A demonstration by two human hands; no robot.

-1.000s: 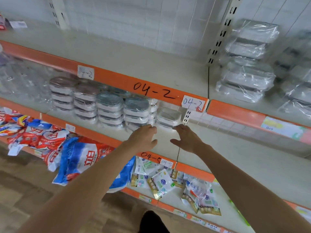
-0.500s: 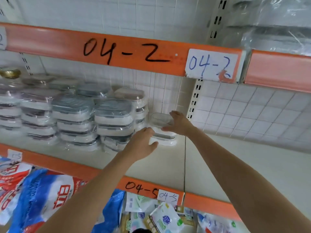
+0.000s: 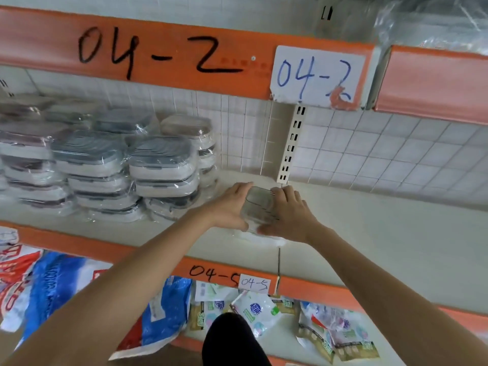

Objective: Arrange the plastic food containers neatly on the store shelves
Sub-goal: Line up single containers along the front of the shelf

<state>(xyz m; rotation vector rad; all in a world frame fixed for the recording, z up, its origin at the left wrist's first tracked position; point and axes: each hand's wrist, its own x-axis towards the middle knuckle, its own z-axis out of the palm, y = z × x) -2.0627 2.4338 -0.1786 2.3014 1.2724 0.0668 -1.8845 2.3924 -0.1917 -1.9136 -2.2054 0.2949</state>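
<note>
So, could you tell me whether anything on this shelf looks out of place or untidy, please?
Yes: one small container stack stands apart, right of the wrapped stacks, held between the left hand and right hand. The front wrapped stacks lean unevenly, their film crumpled.

Orange shelf edge (image 3: 158, 52), white-and-grey containers (image 3: 161, 165), white gridded back panel (image 3: 369, 154).

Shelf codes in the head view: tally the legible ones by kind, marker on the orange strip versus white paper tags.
Marker on the orange strip: 2 (black 04-2, black 04-5)
White paper tags: 2 (white 04-2 tag, white 04-5 tag)
Total: 4
</note>
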